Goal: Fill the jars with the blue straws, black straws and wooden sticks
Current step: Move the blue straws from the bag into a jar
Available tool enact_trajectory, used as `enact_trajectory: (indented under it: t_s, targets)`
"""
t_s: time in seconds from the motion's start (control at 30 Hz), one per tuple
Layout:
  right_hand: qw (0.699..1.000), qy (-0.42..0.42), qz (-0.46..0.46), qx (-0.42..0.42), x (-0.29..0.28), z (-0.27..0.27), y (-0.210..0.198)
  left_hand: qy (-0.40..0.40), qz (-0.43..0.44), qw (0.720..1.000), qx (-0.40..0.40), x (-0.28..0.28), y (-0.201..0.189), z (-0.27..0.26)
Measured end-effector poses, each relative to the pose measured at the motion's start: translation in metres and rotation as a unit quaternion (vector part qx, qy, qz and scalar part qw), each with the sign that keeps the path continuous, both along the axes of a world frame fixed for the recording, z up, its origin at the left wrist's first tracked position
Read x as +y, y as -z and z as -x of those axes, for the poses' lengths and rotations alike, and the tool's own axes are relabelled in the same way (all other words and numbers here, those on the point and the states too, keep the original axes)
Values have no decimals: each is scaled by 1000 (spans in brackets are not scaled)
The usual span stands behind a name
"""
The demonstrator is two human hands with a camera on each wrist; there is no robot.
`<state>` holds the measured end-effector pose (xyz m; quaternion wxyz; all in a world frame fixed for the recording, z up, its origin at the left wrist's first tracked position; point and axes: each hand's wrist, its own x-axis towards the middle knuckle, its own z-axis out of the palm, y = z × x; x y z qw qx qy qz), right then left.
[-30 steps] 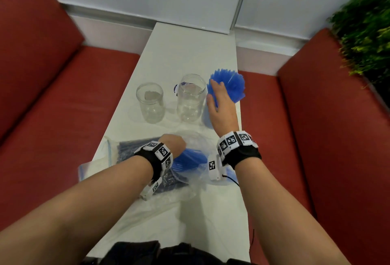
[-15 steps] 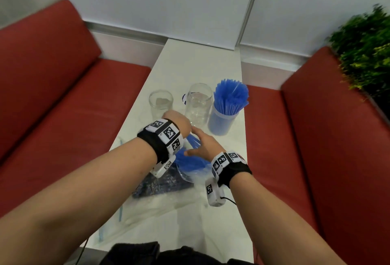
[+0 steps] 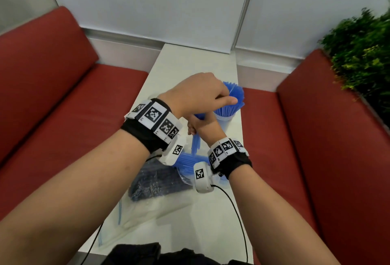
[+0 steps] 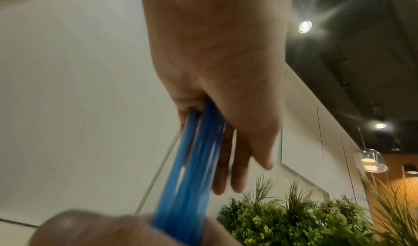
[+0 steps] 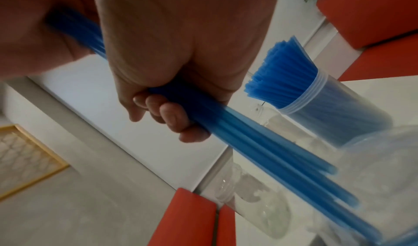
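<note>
Both hands are raised together above the middle of the white surface (image 3: pixel 191 61), one stacked over the other on a single bundle of blue straws (image 5: pixel 267 142). Right hand (image 3: pixel 205 126): lower of the two, fingers (image 5: pixel 172 115) curled tight round the bundle, which runs upright through the fist with its lower ends hanging toward a clear plastic bag (image 3: pixel 187 177). Left hand (image 3: pixel 198 93): upper, wrist bent, holding the top of the same bundle between palm and fingers; the wrist view is blurred, but the straws plainly pass into its grasp (image 4: pixel 203 124). Jar of blue straws (image 3: pixel 224 116): clear plastic, packed full, standing upright just beyond the hands near the right edge of the surface, straw tops fanned out above the rim (image 5: pixel 280 67). Empty jars (image 5: pixel 255 189): clear, seen only in the right wrist view, beside the full jar; in the head view the hands hide them. Clear plastic bag: lies on the surface under the wrists, more blue straws inside. Black straws (image 3: pixel 156 182): a dark bagged bundle lying flat on the surface just left of the clear bag. Red benches (image 3: pixel 63 106) flank the surface on both sides; a green plant (image 3: pixel 363 53) stands at far right. Both wrists carry black bands with square-coded markers (image 3: pixel 154 116).
</note>
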<state>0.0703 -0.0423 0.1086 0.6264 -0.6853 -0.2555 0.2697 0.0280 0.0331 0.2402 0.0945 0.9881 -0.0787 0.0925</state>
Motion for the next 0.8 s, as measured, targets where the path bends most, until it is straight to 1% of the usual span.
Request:
enact_trajectory:
  t_s: [0.03, 0.07, 0.1, 0.13, 0.17, 0.2, 0.23, 0.27, 0.3, 0.33, 0.37, 0.4, 0.43, 0.47, 0.5, 0.53, 0.57, 0.6, 0.67, 0.7, 0.73, 0.8]
  targets:
    - [1000, 3, 2, 0, -2, -2, -4, 31, 53, 998, -25, -1, 1, 0]
    - [1000, 2, -6, 1, -5, -3, -8, 54, 134, 987, -70, 0, 3, 0]
    - [1000, 3, -19, 5, -8, -6, -12, 53, 224, 963, -137, 3, 5, -2]
    - [1000, 13, -26, 3, -13, -8, -19, 22, 309, 927, -213, 8, 9, -5]
    - [999, 29, -38, 1, -17, -11, -29, -34, 377, 885, -271, 14, 16, -8]
    - [997, 52, -55, 1, -21, -14, -40, -103, 428, 849, -293, 19, 25, -11]
    - [994, 72, -79, 1, -24, -17, -52, -174, 468, 823, -271, 24, 37, -13]
    - [991, 86, -104, -1, -26, -20, -65, -233, 508, 804, -203, 29, 50, -14]
    - [987, 95, -133, -2, -28, -24, -77, -274, 560, 775, -103, 31, 64, -15]
    - [982, 101, -157, 0, -29, -27, -89, -290, 625, 725, 11, 31, 79, -13]
    - [979, 106, -176, 4, -31, -30, -99, -280, 693, 654, 118, 28, 94, -10]
    - [976, 109, -189, 9, -32, -32, -108, -258, 757, 566, 198, 23, 107, -7]
    - [974, 110, -197, 11, -33, -33, -114, -239, 816, 466, 243, 17, 118, -5]
    - [974, 108, -199, 9, -34, -34, -118, -224, 861, 372, 264, 12, 126, -4]
    - [975, 105, -196, 7, -35, -34, -120, -213, 890, 299, 272, 8, 131, -5]
    - [977, 100, -189, 5, -35, -32, -120, -203, 906, 250, 274, 4, 134, -7]
    - [979, 93, -179, 3, -37, -31, -119, -194, 917, 219, 272, 0, 135, -10]
    - [982, 83, -168, -4, -38, -29, -117, -182, 924, 200, 271, -4, 135, -12]
    - [988, 63, -141, -27, -41, -27, -114, -156, 933, 179, 271, -11, 132, -14]
    - [989, 57, -133, -35, -42, -26, -113, -148, 934, 177, 272, -13, 132, -15]
    - [989, 54, -131, -36, -43, -26, -112, -145, 933, 183, 274, -14, 132, -16]
    - [989, 53, -137, -28, -44, -26, -112, -158, 923, 207, 283, -15, 134, -17]
